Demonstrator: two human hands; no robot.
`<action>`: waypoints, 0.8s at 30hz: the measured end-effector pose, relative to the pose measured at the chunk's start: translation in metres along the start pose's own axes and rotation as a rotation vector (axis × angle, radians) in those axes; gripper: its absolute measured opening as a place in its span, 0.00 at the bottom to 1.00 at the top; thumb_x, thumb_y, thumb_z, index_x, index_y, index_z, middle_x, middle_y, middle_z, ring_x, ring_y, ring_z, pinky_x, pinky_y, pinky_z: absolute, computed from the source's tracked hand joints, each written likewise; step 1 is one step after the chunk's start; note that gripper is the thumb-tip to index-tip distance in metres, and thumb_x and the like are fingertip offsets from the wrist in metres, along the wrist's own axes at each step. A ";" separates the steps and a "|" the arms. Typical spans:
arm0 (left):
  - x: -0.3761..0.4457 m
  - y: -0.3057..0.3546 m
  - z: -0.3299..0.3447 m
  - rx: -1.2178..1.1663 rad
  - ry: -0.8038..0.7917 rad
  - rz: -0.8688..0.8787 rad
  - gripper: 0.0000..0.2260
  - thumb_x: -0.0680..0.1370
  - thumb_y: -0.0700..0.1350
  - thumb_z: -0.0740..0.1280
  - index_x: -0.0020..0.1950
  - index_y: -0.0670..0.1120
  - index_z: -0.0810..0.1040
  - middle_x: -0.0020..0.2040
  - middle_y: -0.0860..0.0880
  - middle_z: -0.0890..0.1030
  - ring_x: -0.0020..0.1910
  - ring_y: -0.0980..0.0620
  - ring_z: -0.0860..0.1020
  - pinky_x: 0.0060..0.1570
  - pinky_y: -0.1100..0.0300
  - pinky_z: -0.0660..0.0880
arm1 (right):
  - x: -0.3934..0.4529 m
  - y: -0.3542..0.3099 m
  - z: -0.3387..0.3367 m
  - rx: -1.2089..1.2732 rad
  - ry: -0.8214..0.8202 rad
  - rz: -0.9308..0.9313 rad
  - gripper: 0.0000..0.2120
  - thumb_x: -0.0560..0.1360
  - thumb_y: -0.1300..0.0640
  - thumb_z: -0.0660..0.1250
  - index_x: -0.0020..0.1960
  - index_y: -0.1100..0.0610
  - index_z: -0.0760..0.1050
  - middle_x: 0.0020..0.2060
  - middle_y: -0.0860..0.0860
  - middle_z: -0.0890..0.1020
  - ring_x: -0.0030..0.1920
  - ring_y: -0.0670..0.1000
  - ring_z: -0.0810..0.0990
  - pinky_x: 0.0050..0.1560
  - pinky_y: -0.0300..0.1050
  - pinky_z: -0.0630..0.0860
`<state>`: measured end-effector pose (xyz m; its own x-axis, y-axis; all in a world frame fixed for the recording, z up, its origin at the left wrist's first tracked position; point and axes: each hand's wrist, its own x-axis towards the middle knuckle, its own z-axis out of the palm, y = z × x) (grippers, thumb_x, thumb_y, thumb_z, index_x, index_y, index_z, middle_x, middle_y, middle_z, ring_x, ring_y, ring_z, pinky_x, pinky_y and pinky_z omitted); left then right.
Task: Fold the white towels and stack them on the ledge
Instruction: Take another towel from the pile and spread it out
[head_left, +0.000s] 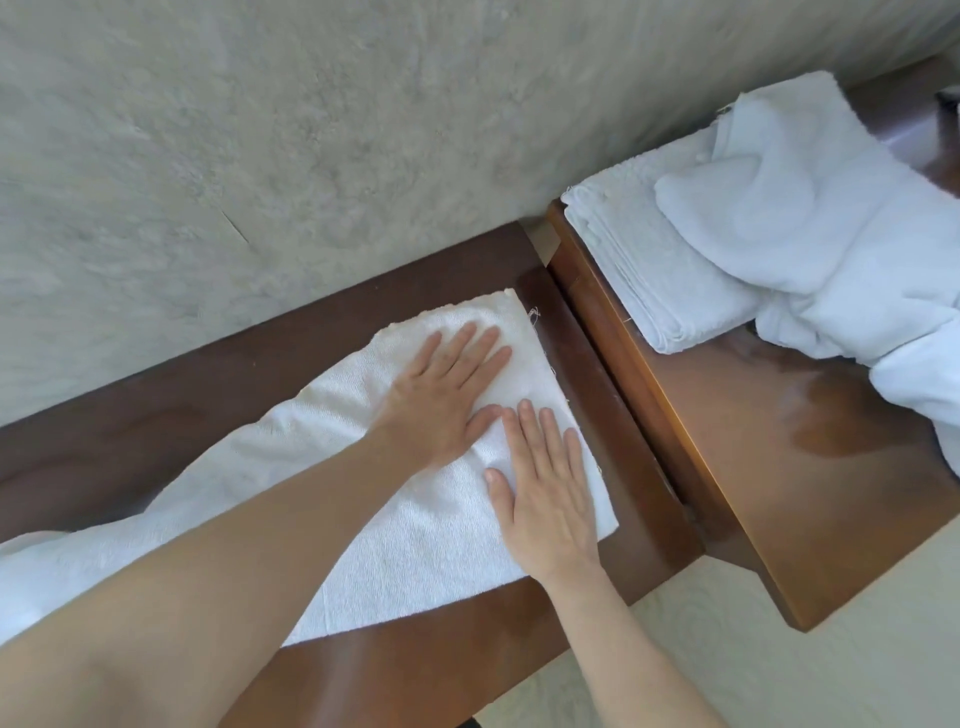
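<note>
A long white terry-cloth towel (322, 499) lies flat on the dark brown wooden ledge (597, 364), left of the folded white towel stack (649, 270). Both the left hand (441, 395) and the right hand (545, 483) press it with straight, slightly spread fingers. It looks light, soft and limp, so it is probably best pinched at its frayed end corners nearest the stack.

The wall (363, 130) closes off the ledge (156, 415) at the back. To the right, bare wood lies between the spread towel (415, 545) and the folded stack (649, 270); a loose heap (831, 234) overlaps the stack, with open tabletop (753, 467) nearer the viewer.
</note>
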<state>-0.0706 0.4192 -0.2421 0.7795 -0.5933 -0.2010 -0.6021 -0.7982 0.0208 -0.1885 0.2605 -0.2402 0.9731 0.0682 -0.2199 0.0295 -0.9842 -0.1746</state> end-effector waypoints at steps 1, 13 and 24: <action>0.004 -0.002 0.002 0.015 0.007 0.007 0.30 0.81 0.62 0.33 0.81 0.51 0.33 0.81 0.50 0.35 0.80 0.48 0.34 0.78 0.47 0.38 | 0.001 0.005 0.002 -0.026 0.007 -0.004 0.30 0.85 0.40 0.41 0.83 0.52 0.44 0.82 0.50 0.45 0.81 0.50 0.39 0.81 0.57 0.46; -0.100 -0.040 0.004 -0.028 -0.026 -0.045 0.26 0.85 0.57 0.46 0.83 0.51 0.51 0.83 0.48 0.49 0.82 0.46 0.46 0.79 0.44 0.50 | 0.007 0.026 0.006 -0.079 0.036 -0.113 0.30 0.85 0.41 0.45 0.83 0.52 0.46 0.82 0.49 0.48 0.82 0.51 0.44 0.79 0.61 0.53; -0.187 -0.045 -0.040 -0.354 0.128 -0.408 0.21 0.82 0.51 0.57 0.71 0.43 0.76 0.74 0.44 0.72 0.74 0.43 0.70 0.74 0.48 0.64 | -0.012 -0.111 -0.010 0.171 0.047 -0.092 0.30 0.82 0.43 0.49 0.81 0.53 0.55 0.82 0.52 0.53 0.82 0.53 0.48 0.80 0.61 0.50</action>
<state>-0.1827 0.5623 -0.1666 0.9654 -0.2189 -0.1416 -0.1692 -0.9392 0.2987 -0.2008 0.3669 -0.2087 0.9778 0.1447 -0.1512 0.0832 -0.9318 -0.3534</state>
